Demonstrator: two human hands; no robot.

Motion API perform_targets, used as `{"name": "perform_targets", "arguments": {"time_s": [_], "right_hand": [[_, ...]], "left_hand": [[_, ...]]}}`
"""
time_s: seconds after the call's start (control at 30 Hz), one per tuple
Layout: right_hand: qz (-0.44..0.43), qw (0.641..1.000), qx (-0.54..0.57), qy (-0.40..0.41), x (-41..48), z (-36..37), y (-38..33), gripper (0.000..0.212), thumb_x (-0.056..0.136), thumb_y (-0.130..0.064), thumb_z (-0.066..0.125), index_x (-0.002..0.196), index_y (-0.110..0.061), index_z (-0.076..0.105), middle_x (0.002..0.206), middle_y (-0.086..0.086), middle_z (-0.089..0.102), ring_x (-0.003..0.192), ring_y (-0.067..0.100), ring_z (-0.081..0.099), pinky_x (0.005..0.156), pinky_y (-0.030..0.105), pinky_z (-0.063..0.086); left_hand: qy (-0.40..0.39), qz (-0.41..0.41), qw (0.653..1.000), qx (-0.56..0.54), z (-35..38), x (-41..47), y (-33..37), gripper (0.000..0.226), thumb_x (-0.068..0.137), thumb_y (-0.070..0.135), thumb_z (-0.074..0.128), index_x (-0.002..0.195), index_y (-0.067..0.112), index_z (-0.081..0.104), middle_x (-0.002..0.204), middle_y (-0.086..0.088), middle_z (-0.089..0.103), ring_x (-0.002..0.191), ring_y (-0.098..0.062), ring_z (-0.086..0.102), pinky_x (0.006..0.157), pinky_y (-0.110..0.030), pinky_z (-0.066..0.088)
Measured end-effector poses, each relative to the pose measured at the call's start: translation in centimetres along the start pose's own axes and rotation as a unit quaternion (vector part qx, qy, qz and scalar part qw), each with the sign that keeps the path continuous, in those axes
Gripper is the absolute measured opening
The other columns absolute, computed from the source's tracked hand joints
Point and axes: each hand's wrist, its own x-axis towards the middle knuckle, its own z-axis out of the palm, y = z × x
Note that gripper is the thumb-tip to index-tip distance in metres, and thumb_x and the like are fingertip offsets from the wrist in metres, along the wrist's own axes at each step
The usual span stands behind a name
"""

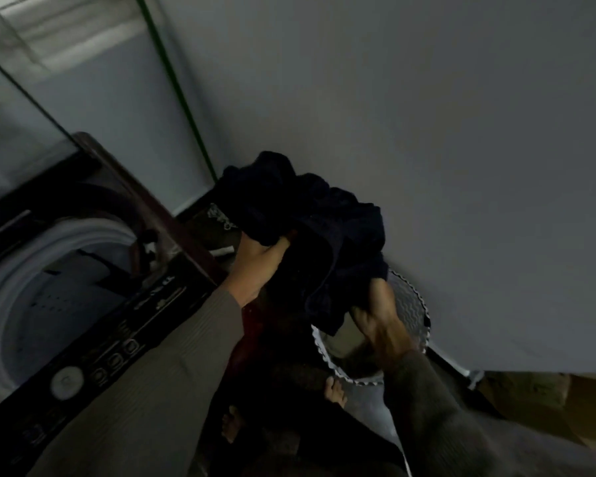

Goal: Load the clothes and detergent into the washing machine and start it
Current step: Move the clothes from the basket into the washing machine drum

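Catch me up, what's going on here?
A person grips a bundle of dark clothes with both hands: the left hand under it on the washer side, the right hand at its lower edge. The bundle is lifted above a laundry basket, next to a top-loading washing machine that stands open. No clothes show in the visible part of the drum, so loading looks barely begun.

I see one washing machine [124,339], one basket [417,297], one dark clothes bundle [307,218], a left grip [258,266], a right grip [375,321] and two bare feet [336,392] [231,426].
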Motion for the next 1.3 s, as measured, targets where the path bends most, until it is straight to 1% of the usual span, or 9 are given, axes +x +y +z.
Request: {"name": "perform_targets", "arguments": {"time_s": [0.17, 0.27, 0.33, 0.43, 0.63, 0.8, 0.9, 1.2, 1.3], "right_hand": [[-0.04, 0.991, 0.046, -0.116, -2.6, 6.1, 0.4, 0.047, 0.089, -0.009, 0.06, 0.135, -0.01, 0.055, 0.134, 0.013, 0.061, 0.116, 0.026, 0.062, 0.098, 0.037, 0.052], [-0.044, 0.978, 0.009, -0.202, -4.9, 10.1, 0.8, 0.061, 0.068, 0.008, 0.05, 0.128, -0.001, 0.054, 0.129, 0.017, 0.06, 0.114, 0.034, 0.057, 0.099, 0.04, 0.05], [-0.06, 0.962, -0.013, -0.266, -7.0, 13.2, 1.2, 0.039, 0.072, 0.0, 0.053, 0.111, -0.004, 0.057, 0.108, 0.009, 0.065, 0.102, 0.028, 0.059, 0.084, 0.034, 0.054], [-0.137, 0.938, -0.113, -0.299, -9.7, 17.8, 2.9, 0.046, 0.093, -0.02, 0.064, 0.135, -0.011, 0.048, 0.131, 0.01, 0.062, 0.12, 0.028, 0.061, 0.097, 0.041, 0.052], [-0.221, 0.923, -0.221, -0.222, -12.1, 24.8, 8.8, 0.085, 0.077, -0.034, 0.082, 0.144, -0.042, 0.031, 0.135, -0.003, 0.058, 0.118, 0.016, 0.062, 0.098, 0.046, 0.053], [-0.145, 0.908, -0.257, -0.297, -14.5, 30.6, 11.8, 0.054, 0.09, -0.051, 0.062, 0.137, -0.026, 0.053, 0.125, 0.001, 0.067, 0.113, 0.018, 0.066, 0.1, 0.043, 0.052], [-0.093, 0.893, -0.289, -0.333, -15.7, 32.7, 13.2, 0.038, 0.097, -0.057, 0.044, 0.112, -0.031, 0.067, 0.11, 0.003, 0.074, 0.106, 0.022, 0.069, 0.094, 0.048, 0.055], [-0.022, 0.797, -0.437, -0.417, -14.6, 40.3, 16.1, 0.077, 0.092, -0.072, 0.027, 0.134, -0.015, 0.057, 0.118, 0.015, 0.068, 0.103, 0.027, 0.068, 0.087, 0.044, 0.056], [-0.05, 0.815, -0.404, -0.413, -13.4, 40.4, 17.9, 0.071, 0.094, -0.065, 0.033, 0.132, -0.01, 0.058, 0.119, 0.016, 0.069, 0.11, 0.029, 0.067, 0.09, 0.045, 0.055]], "left_hand": [[0.047, 0.099, 0.986, 0.125, -6.6, -0.8, -0.1, 0.01, 0.091, -0.01, 0.057, 0.092, -0.003, 0.064, 0.081, -0.017, 0.064, 0.064, 0.003, 0.058, 0.072, -0.01, 0.048], [0.136, 0.202, 0.957, 0.158, -9.2, -1.3, 0.8, 0.044, 0.086, -0.012, 0.061, 0.119, 0.015, 0.052, 0.1, -0.021, 0.06, 0.087, -0.008, 0.06, 0.091, -0.031, 0.054], [0.195, 0.272, 0.92, 0.203, -10.9, -1.4, 1.3, 0.063, 0.08, -0.008, 0.07, 0.115, 0.036, 0.041, 0.118, -0.027, 0.05, 0.105, -0.031, 0.054, 0.093, -0.043, 0.052], [0.206, 0.293, 0.881, 0.308, -13.8, -2.0, 2.3, 0.066, 0.075, 0.003, 0.078, 0.121, 0.029, 0.039, 0.128, -0.013, 0.043, 0.114, -0.036, 0.046, 0.09, -0.052, 0.051], [0.026, 0.305, 0.92, 0.246, -20.3, -5.3, 3.6, 0.117, 0.079, 0.029, 0.072, 0.154, 0.032, -0.018, 0.165, 0.001, 0.006, 0.149, -0.013, 0.021, 0.115, -0.038, 0.036], [0.158, 0.246, 0.94, 0.175, -26.0, -5.4, 2.9, 0.161, 0.036, 0.059, 0.096, 0.155, 0.034, -0.009, 0.162, 0.001, 0.014, 0.147, -0.011, 0.025, 0.116, -0.039, 0.03], [0.206, 0.248, 0.943, 0.087, -30.5, -4.5, 2.6, 0.153, 0.032, 0.048, 0.101, 0.154, 0.033, 0.01, 0.155, 0.0, 0.035, 0.14, -0.019, 0.041, 0.107, -0.05, 0.043], [0.255, 0.152, 0.939, -0.172, -39.1, -5.4, 0.6, 0.078, 0.067, 0.025, 0.09, 0.135, 0.025, 0.051, 0.126, 0.003, 0.066, 0.116, -0.012, 0.064, 0.098, -0.042, 0.054], [0.269, 0.117, 0.923, -0.249, -40.4, -5.3, -1.0, 0.074, 0.072, 0.021, 0.087, 0.136, 0.016, 0.051, 0.121, -0.003, 0.069, 0.109, -0.019, 0.068, 0.092, -0.04, 0.056]]}}
